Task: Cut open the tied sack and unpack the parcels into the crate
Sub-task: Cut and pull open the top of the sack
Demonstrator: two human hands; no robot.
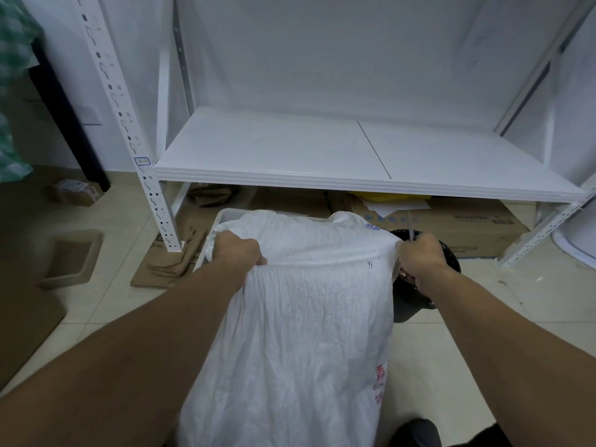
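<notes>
A large white woven sack with red print near its lower right fills the lower middle of the head view. My left hand grips its upper left corner. My right hand grips the upper right corner and also holds a thin grey blade-like tool that sticks up from the fist. The sack's far end lies over a white crate, of which only the far left rim shows. No parcels are visible.
A white metal shelf stands right behind the crate, with cardboard boxes under it. A black bag-lined bin sits under my right hand. Flattened cardboard and a small open box lie on the tiled floor at left.
</notes>
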